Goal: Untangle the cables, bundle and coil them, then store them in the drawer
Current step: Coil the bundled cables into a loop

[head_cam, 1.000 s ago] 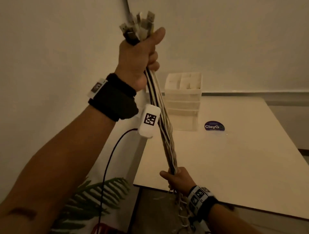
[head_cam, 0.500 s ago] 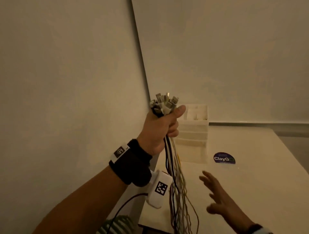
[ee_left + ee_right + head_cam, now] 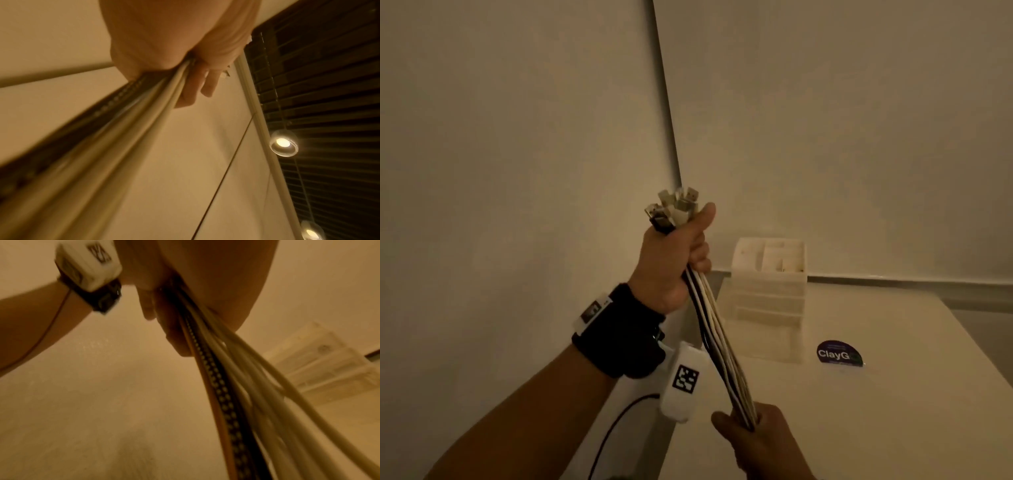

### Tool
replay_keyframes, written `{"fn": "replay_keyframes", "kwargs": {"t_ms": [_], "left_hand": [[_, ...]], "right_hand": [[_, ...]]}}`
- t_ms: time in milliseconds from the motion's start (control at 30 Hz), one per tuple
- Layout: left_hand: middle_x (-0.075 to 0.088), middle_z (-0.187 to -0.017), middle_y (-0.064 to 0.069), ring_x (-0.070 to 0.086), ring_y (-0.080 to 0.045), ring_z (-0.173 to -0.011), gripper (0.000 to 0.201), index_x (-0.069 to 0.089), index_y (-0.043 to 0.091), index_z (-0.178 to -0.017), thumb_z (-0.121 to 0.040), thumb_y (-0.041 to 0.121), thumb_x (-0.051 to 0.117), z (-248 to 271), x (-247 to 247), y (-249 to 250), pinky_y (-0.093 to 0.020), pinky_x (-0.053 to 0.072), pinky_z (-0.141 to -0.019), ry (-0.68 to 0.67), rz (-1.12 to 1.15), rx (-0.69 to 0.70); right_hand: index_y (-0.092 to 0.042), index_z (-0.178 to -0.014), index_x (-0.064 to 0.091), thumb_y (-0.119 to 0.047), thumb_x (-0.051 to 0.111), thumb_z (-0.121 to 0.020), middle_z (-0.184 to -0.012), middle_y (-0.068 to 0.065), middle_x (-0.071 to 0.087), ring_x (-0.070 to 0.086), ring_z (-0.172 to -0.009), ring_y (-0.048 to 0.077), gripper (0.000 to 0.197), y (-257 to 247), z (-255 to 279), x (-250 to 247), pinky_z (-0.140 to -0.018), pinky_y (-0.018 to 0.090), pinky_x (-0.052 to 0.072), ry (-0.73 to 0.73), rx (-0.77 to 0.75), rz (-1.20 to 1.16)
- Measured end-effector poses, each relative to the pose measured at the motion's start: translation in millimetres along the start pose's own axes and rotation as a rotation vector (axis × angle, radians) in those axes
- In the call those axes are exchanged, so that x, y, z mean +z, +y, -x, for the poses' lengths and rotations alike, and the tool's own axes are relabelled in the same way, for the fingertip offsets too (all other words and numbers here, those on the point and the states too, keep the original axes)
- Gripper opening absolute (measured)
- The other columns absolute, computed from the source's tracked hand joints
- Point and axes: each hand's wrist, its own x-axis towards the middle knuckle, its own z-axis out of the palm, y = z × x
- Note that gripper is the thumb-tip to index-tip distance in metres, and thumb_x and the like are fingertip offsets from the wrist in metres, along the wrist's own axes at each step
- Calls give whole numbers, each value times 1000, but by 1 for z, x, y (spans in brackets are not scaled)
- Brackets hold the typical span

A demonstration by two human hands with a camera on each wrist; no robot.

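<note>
Right hand (image 3: pixel 755 433) back clenching cables (image 3: pixel 717 346) below left hand's (image 3: pixel 674 260) fist; hard downward strokes could yank plugs (image 3: pixel 674 209) loose

The left hand (image 3: pixel 671 263) is raised and grips a bundle of cables (image 3: pixel 717 339) just below their plugs (image 3: pixel 674 209) (thumb up beside them). The cables run taut down to the right hand (image 3: pixel 756 435), which is closed round them. Behind, a white drawer unit (image 3: pixel 768 298) stands on the table (image 3: pixel 876 411) near a dark round sticker (image 3: pixel 839 353).
</note>
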Motion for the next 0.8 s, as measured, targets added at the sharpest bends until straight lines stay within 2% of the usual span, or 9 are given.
{"fn": "replay_keyframes", "kwargs": {"t_ms": [133, 267, 367, 500, 567, 633, 667, 733, 800], "left_hand": [[23, -54, 5, 26, -6, -39, 40, 40, 25, -59, -89, 26, 66, -14, -27, 7, -19, 29, -38, 48, -28, 18], [21, -49, 7, 19, -7, -37, 40, 37, 23, -62, -90, 19, 65, -19, -62, 10, -17, 23, -36, 24, -285, 5], [23, -45, 10, 19, -5, -36, 39, 39, 24, -61, -90, 17, 65, -24, -75, 23, -16, 20, -36, 81, -290, 45], [26, -45, 8, 20, -8, -36, 43, 46, 26, -52, -89, 16, 67, -25, -73, 33, -17, 18, -38, 62, -440, 111], [31, -44, 8, 23, -9, -35, 43, 51, 26, -50, -88, 13, 68, -20, -72, 26, -18, 21, -38, 5, -584, 111], [44, -44, 10, 34, -8, -35, 34, 63, 27, -58, -86, 9, 70, -12, -68, 16, -19, 30, -39, -111, -726, 172], [53, -49, 11, 45, -5, -40, 25, 68, 26, -67, -85, 8, 71, -8, -65, 8, -20, 38, -44, -214, -797, 231], [66, -71, 13, 63, -1, -68, 10, 70, 18, -84, -80, 10, 75, 0, -52, -14, -22, 50, -69, -456, -814, 317], [67, -83, 19, 65, -1, -82, 26, 66, 37, -90, -77, 17, 77, 10, -37, -41, -26, 51, -78, -571, -755, 343]], "right_hand": [[-17, -57, 45, -32, 73, -79, -50, 4, 46, 48, -45, 14, 39, 12, 12, -15, -53, 26, 40, -12, 14, 124], [-17, -56, 46, -25, 71, -76, -47, -2, 48, 41, -42, 3, 33, -8, 30, -58, -48, 19, 33, 165, -206, 447], [-15, -66, 58, -31, 73, -78, -54, 2, 57, 49, -45, 3, 24, -23, 35, -70, -50, 21, 43, 57, -220, 504], [-10, -60, 54, -24, 67, -84, -46, -6, 44, 39, -42, 2, 31, -21, 39, -71, -48, 17, 32, 13, -235, 492], [-8, -62, 56, -19, 66, -84, -46, -5, 44, 38, -42, 4, 26, -32, 48, -80, -47, 17, 30, -24, -330, 537], [-13, -57, 51, -16, 66, -77, -46, -2, 42, 36, -40, 4, 26, -53, 55, -88, -44, 20, 29, -37, -552, 657], [-14, -55, 46, -13, 67, -72, -46, -2, 40, 34, -40, 5, 27, -65, 57, -91, -43, 19, 26, -43, -667, 697], [-17, -53, 40, -6, 68, -67, -45, -4, 35, 31, -39, 4, 33, -92, 55, -90, -42, 19, 24, -84, -855, 683], [-15, -54, 41, -5, 62, -68, -47, -7, 36, 32, -42, 3, 27, -116, 48, -84, -45, 18, 26, -105, -994, 566]]}}
